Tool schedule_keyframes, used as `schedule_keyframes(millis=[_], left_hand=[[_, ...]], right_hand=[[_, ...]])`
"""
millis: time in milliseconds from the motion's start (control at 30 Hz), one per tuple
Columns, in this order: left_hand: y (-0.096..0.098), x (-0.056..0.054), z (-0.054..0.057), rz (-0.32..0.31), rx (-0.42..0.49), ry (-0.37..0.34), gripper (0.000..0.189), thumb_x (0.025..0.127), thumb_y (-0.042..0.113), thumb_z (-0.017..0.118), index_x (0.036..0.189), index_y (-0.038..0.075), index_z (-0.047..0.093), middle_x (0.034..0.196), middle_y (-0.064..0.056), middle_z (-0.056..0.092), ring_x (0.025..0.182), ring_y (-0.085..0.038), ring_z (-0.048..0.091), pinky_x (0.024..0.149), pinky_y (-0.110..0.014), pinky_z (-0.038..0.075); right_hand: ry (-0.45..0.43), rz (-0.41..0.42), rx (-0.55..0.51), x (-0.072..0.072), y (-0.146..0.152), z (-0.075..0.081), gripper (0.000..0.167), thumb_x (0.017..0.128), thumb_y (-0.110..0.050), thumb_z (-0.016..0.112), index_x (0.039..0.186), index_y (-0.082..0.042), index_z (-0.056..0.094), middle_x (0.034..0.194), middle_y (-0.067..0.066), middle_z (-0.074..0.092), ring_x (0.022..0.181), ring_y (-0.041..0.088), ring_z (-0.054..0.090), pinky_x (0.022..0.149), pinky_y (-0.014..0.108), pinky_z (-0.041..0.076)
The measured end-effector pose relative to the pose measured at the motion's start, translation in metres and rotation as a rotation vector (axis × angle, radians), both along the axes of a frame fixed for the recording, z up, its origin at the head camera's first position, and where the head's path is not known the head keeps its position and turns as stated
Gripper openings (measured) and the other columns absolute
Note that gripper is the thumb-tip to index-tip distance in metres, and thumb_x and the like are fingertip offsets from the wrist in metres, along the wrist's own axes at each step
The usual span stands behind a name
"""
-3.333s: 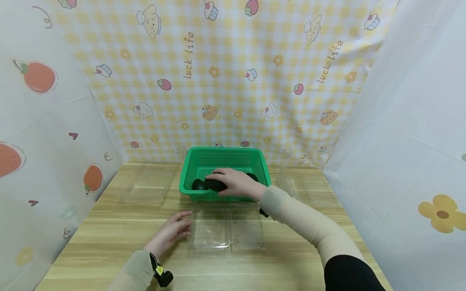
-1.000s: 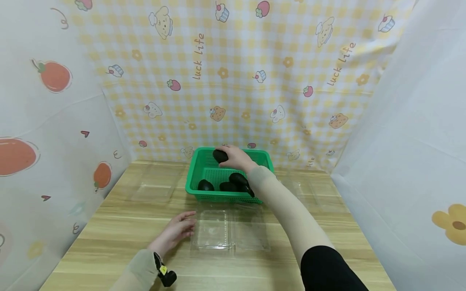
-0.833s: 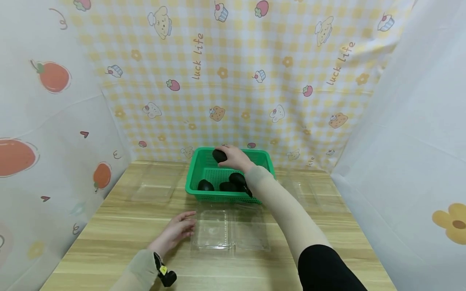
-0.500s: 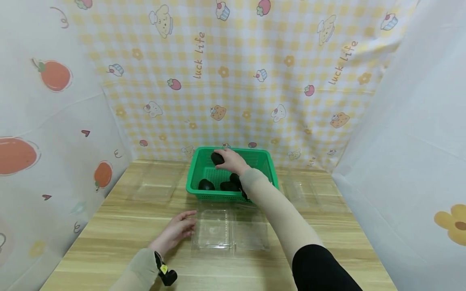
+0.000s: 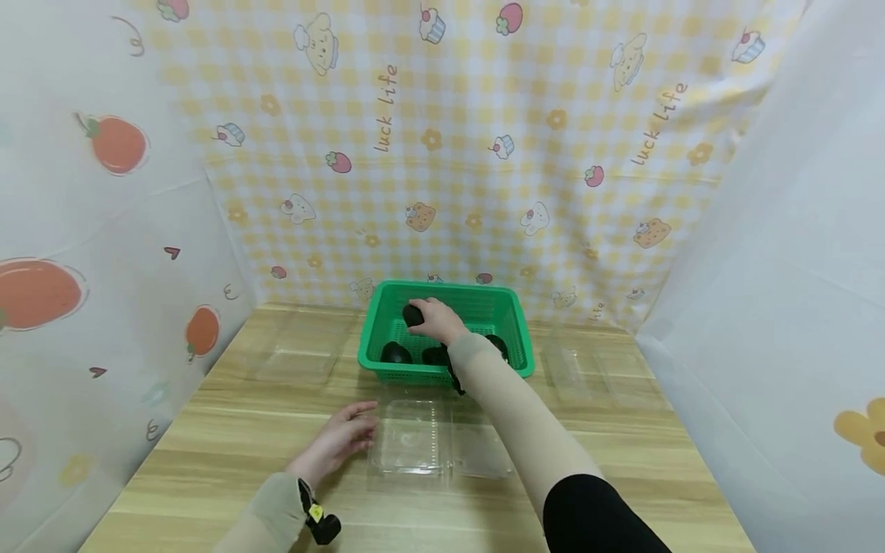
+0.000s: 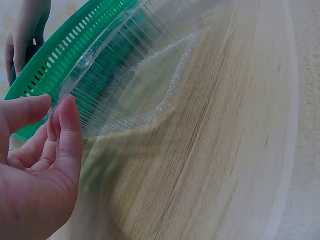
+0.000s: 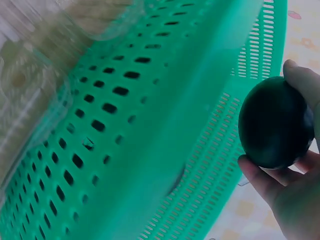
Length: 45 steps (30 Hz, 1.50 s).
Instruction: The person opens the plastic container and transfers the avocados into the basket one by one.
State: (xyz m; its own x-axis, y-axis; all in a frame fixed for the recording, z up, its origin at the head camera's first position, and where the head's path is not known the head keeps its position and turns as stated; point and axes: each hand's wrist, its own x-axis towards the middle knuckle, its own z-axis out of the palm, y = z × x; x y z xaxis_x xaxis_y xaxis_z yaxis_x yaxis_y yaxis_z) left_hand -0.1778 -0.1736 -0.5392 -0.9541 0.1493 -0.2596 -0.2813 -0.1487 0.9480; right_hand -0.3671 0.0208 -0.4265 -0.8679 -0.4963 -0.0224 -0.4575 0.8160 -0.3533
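Observation:
With thumb and fingers my right hand (image 5: 442, 322) holds a dark, smooth, egg-shaped avocado (image 7: 275, 122). In the head view, that hand is over the inside of a green slotted basket (image 5: 470, 289). Several more dark avocados (image 5: 396, 353) lie along the basket's front side, some partly covered by my right arm. My left hand (image 5: 340, 438) is at the left edge of an opened clear plastic clamshell box (image 5: 409, 438) in front of the basket. The left wrist view shows its thumb and fingertips pinching the thin rim of the box (image 6: 145, 95).
Another clear plastic box (image 5: 297, 357) sits at the back left of the wooden table (image 5: 415, 518), and one more clear box (image 5: 608, 369) at the back right. A checked cloth (image 5: 442, 177) hangs behind the basket, with white printed sheets at both sides.
My right hand has carried the avocado from the basket's front to its back, then a little forward and lower again. My left hand has stayed at the box edge.

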Motion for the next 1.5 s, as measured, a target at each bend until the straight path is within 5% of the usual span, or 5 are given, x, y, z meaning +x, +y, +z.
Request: schedule_keyframes(millis=[400, 633, 933, 1500], left_hand=[[0.003, -0.001, -0.004, 0.012, 0.019, 0.008, 0.055, 0.096, 0.006, 0.057, 0.142, -0.011, 0.033, 0.091, -0.005, 0.059, 0.077, -0.014, 0.057, 0.065, -0.024, 0.052], [0.0, 0.002, -0.008, -0.03, 0.083, 0.104, 0.056, 0.091, 0.012, 0.066, 0.136, -0.012, 0.041, 0.09, -0.004, 0.06, 0.076, -0.013, 0.058, 0.064, -0.024, 0.052], [0.003, -0.002, -0.005, 0.011, 0.007, 0.003, 0.054, 0.095, 0.004, 0.057, 0.141, -0.012, 0.033, 0.091, -0.005, 0.058, 0.076, -0.013, 0.057, 0.065, -0.024, 0.052], [0.003, -0.002, -0.004, 0.01, 0.026, -0.002, 0.054, 0.096, 0.004, 0.056, 0.142, -0.012, 0.032, 0.09, -0.004, 0.06, 0.075, -0.013, 0.057, 0.065, -0.025, 0.052]], right_hand=[[-0.026, -0.008, 0.034, 0.007, -0.003, -0.016, 0.065, 0.09, -0.038, 0.068, 0.147, -0.02, 0.042, 0.144, 0.01, 0.045, 0.123, 0.027, 0.05, 0.096, 0.042, 0.046], [-0.038, -0.008, 0.036, 0.006, -0.004, -0.026, 0.065, 0.09, -0.035, 0.069, 0.147, -0.018, 0.042, 0.145, 0.012, 0.044, 0.126, 0.029, 0.047, 0.099, 0.044, 0.044], [-0.072, -0.001, 0.052, 0.007, -0.006, -0.032, 0.059, 0.092, -0.035, 0.066, 0.146, -0.023, 0.045, 0.142, 0.012, 0.046, 0.119, 0.028, 0.052, 0.094, 0.043, 0.047], [-0.118, 0.058, 0.048, 0.005, -0.008, -0.037, 0.059, 0.094, -0.032, 0.063, 0.148, -0.021, 0.042, 0.151, 0.01, 0.038, 0.141, 0.033, 0.027, 0.105, 0.049, 0.037]])
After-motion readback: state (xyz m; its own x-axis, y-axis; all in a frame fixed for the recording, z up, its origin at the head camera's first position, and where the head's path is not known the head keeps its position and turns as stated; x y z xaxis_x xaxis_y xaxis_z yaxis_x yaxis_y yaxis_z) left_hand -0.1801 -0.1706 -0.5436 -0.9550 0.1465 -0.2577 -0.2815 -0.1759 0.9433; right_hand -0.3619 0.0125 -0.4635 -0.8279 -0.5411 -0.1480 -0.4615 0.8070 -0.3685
